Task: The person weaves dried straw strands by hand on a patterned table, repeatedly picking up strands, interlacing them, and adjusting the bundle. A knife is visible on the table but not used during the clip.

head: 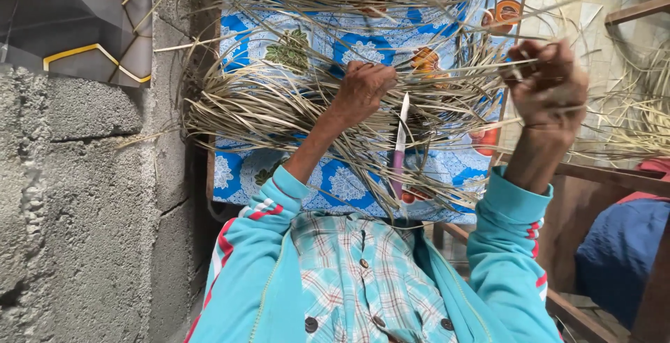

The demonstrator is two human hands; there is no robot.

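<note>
A loose heap of dried, pale straw-like leaf strips [265, 109] lies across a blue patterned cloth [241, 168] in front of me. My left hand [363, 88] is closed over a bunch of these strips near the middle of the heap. Raised at the right, my right hand [548, 85] is a fist around several thin strips that stretch left toward the heap. Between my two forearms a knife [400, 140] with a white blade and a pinkish handle rests on the strips, touched by neither hand. I wear turquoise sleeves with red and white stripes over a plaid shirt.
A rough grey concrete block wall [77, 196] fills the left side. A wooden frame rail [607, 175] runs under my right arm, with a dark blue fabric bundle [621, 252] beyond it. More dried strips [642, 120] lie on the pale tiled floor at the right.
</note>
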